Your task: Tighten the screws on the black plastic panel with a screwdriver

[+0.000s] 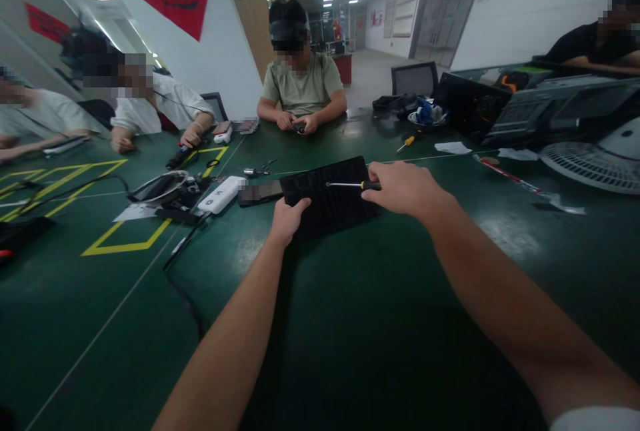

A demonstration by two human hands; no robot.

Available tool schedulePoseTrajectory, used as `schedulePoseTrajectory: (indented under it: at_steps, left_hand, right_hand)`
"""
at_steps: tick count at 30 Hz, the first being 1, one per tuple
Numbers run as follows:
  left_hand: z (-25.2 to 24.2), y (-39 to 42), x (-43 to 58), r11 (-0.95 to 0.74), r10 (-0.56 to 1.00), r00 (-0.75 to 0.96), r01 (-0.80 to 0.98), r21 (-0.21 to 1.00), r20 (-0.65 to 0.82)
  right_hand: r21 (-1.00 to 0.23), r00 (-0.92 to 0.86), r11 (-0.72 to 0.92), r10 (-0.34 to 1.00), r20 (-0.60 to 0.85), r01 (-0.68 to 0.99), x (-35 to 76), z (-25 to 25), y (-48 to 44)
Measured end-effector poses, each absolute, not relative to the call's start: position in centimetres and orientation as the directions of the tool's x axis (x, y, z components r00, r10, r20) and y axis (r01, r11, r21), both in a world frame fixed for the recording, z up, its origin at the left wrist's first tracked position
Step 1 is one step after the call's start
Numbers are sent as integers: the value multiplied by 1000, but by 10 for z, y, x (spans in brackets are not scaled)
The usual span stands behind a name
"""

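Your right hand (403,187) is closed around the dark handle of a screwdriver (353,185). Its thin metal shaft points to the left and lies nearly flat. The tip is over the far part of the black panel (330,207); I cannot tell if it sits in a screw. Your left hand (289,216) grips the near left corner of the panel, with the fingers curled over its edge.

The panel is a flat rectangle with a dull, finely ribbed surface. It lies a little turned on the green table (350,324), around the middle and well apart from the near edge. The step in hand looks like working one fastener on this panel. I judge that turning the screwdriver calls for a steeper shaft and firm pressure from your left hand, because the smooth tabletop may let the panel slide.

Just left of the panel lies a small dark flat piece (260,192), then a white glossy block (221,194).
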State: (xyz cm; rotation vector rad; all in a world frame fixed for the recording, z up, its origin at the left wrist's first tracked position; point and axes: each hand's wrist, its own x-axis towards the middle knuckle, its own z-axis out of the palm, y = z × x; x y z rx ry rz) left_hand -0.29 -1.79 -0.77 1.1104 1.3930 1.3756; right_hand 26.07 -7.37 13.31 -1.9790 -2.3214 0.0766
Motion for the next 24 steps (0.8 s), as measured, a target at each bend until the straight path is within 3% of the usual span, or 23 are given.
schedulePoseTrajectory:
  at_steps: [24]
  left_hand:
    - [-7, -19, -2, -19, 969, -245, 29, 999, 25]
  right_hand:
    - [-133, -153, 147, 988, -31, 980, 264, 133, -69]
